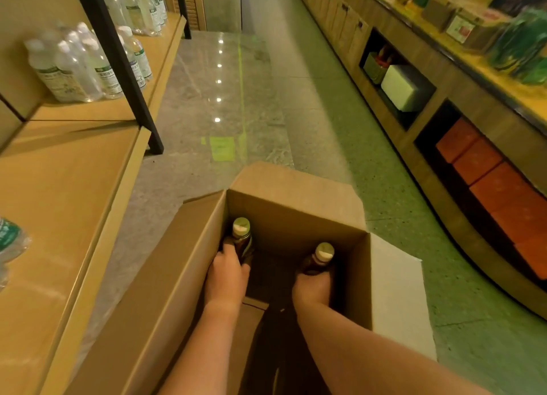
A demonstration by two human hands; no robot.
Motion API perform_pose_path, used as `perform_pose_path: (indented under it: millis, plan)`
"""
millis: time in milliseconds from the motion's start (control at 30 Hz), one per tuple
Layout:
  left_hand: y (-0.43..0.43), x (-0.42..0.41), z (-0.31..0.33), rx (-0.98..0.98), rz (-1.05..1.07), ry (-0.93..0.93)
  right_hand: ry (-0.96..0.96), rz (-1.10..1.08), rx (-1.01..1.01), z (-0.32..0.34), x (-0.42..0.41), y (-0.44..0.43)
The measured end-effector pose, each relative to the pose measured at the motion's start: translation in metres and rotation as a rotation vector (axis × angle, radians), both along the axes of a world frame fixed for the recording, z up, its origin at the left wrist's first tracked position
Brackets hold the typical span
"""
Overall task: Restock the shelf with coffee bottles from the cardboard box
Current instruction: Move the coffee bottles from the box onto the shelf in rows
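In the open brown cardboard box at 6 o'clock, one dark, pale-capped coffee bottle is gripped cap-up by the left hand and a second bottle by the right hand, likely so both can be lifted at once to the pale wooden shelf at 9 o'clock.

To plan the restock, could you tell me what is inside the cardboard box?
Inside, the left hand grips the left coffee bottle, the right hand the right coffee bottle; arms and shadow hide the rest.
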State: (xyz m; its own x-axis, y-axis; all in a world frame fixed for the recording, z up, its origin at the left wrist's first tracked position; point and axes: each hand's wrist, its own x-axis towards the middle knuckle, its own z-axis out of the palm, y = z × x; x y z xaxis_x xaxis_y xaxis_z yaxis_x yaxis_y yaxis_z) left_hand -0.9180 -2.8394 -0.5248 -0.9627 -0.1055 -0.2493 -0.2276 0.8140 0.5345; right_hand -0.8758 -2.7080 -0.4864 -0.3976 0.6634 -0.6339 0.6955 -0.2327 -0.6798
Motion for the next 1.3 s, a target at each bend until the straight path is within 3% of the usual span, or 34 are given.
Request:
perform_pose_path:
  millis: [400,667,900,1300]
  plan:
    - [0.004,0.016,0.029,0.216,0.067,0.090,0.083,0.135,0.022,0.027,0.009,-0.007]
    - [-0.005,0.043,0.110,0.314,0.122,0.151,0.231,0.327,0.092,0.096,0.030,0.017]
    - [-0.003,0.060,0.209,0.355,0.060,0.152,0.351,0.530,-0.001,0.168,0.040,0.056]
    - [0.082,0.047,0.365,0.371,0.165,0.407,0.647,0.819,0.082,0.294,-0.026,0.174]
